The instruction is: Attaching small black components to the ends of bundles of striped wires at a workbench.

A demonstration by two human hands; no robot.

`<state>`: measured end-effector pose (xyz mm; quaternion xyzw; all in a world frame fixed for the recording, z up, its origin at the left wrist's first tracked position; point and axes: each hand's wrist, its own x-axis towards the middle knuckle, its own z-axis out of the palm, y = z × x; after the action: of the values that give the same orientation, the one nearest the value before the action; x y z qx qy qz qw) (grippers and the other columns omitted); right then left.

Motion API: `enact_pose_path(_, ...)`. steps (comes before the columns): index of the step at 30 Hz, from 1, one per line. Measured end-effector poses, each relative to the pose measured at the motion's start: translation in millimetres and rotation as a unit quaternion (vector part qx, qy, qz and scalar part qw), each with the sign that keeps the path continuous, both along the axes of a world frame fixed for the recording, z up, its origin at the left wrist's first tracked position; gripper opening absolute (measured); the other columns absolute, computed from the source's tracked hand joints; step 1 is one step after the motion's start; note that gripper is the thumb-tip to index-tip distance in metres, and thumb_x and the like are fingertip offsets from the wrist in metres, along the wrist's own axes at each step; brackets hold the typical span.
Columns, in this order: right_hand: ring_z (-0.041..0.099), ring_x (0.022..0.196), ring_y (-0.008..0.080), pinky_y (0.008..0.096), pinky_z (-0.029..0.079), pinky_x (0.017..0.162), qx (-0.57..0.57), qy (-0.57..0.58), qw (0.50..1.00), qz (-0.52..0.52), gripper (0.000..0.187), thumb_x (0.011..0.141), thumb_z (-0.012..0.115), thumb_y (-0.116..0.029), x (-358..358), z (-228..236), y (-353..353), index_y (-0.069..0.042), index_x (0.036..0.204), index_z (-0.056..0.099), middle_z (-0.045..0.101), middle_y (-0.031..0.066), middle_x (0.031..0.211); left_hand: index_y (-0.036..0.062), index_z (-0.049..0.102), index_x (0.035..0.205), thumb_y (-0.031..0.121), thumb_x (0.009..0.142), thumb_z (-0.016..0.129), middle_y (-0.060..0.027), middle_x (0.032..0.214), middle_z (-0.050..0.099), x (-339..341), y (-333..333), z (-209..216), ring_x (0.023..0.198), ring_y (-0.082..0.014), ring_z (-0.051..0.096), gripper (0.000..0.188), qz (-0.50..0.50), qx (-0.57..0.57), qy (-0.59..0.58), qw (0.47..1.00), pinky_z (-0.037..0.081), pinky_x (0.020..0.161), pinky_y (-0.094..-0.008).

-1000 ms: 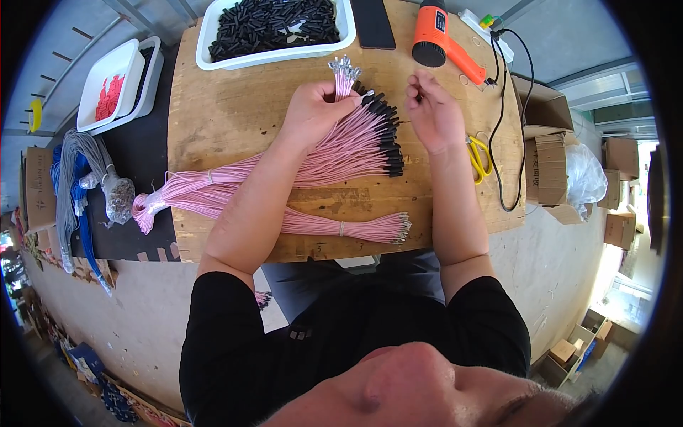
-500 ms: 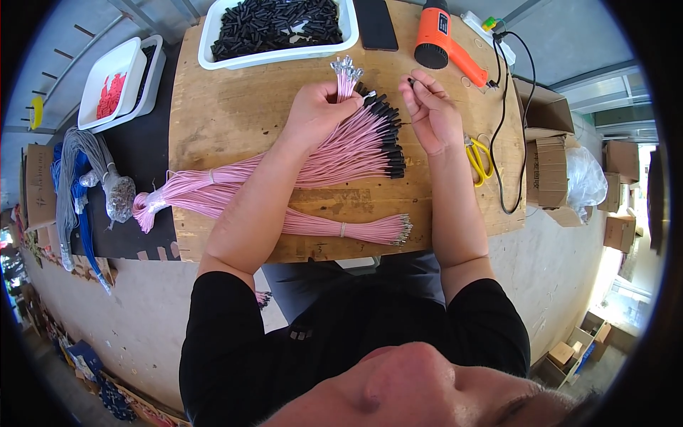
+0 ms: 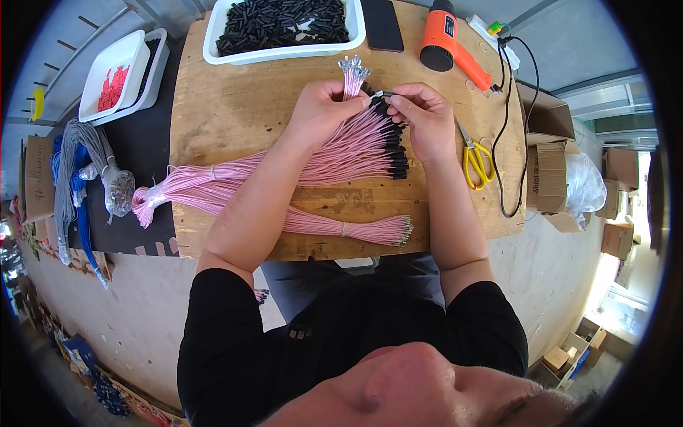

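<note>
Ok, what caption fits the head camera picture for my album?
Left hand holds pink wires; right hand pinches a black tube at a silver tip.

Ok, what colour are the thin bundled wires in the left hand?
Pink with silvery tips; the thin bundled wires in the left hand show best in the head view.

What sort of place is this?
Probably a small wiring workshop: bundles of pink wires lie on a worn wooden workbench, near a white tray of short black tubes and what looks like an orange heat gun.
</note>
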<state>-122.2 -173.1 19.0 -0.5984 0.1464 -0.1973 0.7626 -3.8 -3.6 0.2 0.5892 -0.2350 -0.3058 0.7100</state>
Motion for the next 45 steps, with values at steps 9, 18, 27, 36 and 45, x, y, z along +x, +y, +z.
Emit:
enact_pose_path(9,0.069,0.080,0.0150,0.0261,0.055,0.071,0.009,0.000,1.000,0.012,0.015,0.091,0.067,0.001,0.2,1.0,-0.3,0.003,0.106,0.069,0.072,0.0103,0.093,-0.0023,0.072,0.097,0.007,0.088,0.074,-0.0038,0.089,0.070,1.9,1.0,0.3,0.079,-0.0083,0.062,0.013,-0.029,0.018,-0.007,0.999,0.050,0.074,-0.0241)
enact_pose_path(18,0.070,0.081,0.0165,0.0272,0.057,0.074,0.028,-0.023,0.999,0.016,0.014,0.093,0.066,0.001,0.1,1.6,2.0,0.004,0.106,0.068,0.072,0.0108,0.094,-0.0030,0.073,0.097,0.006,0.087,0.075,-0.0031,0.088,0.070,1.5,2.8,0.6,0.077,-0.0078,0.061,0.014,-0.049,0.017,0.016,0.999,0.049,0.071,-0.0233)
enact_pose_path(27,0.069,0.077,0.0158,0.0267,0.057,0.070,0.018,-0.018,1.000,0.016,0.011,0.092,0.068,-0.001,0.2,-1.6,0.6,0.004,0.102,0.068,0.071,0.0092,0.089,-0.0029,0.074,0.092,0.013,0.086,0.076,0.0007,0.078,0.067,-0.2,1.5,-0.1,0.070,-0.0054,0.055,0.017,-0.034,0.013,-0.007,0.999,0.045,0.064,-0.0233)
enact_pose_path(36,0.070,0.076,0.0157,0.0257,0.057,0.069,0.005,-0.011,1.000,0.005,0.010,0.092,0.067,-0.001,0.1,-2.1,0.4,0.002,0.102,0.068,0.072,0.0094,0.089,-0.0040,0.072,0.099,0.007,0.088,0.074,-0.0015,0.087,0.070,1.5,2.6,1.5,0.078,-0.0061,0.061,0.016,-0.043,0.051,-0.008,0.998,0.049,0.071,-0.0228)
enact_pose_path(45,0.065,0.070,0.0127,0.0235,0.052,0.063,0.089,0.030,0.994,0.055,0.022,0.101,0.060,-0.019,-1.6,2.2,-5.7,0.002,0.103,0.067,0.070,0.0073,0.084,-0.0042,0.072,0.099,0.007,0.088,0.074,-0.0020,0.087,0.070,4.0,2.8,-3.7,0.076,-0.0059,0.060,0.016,-0.045,0.061,-0.051,0.996,0.049,0.069,-0.0227)
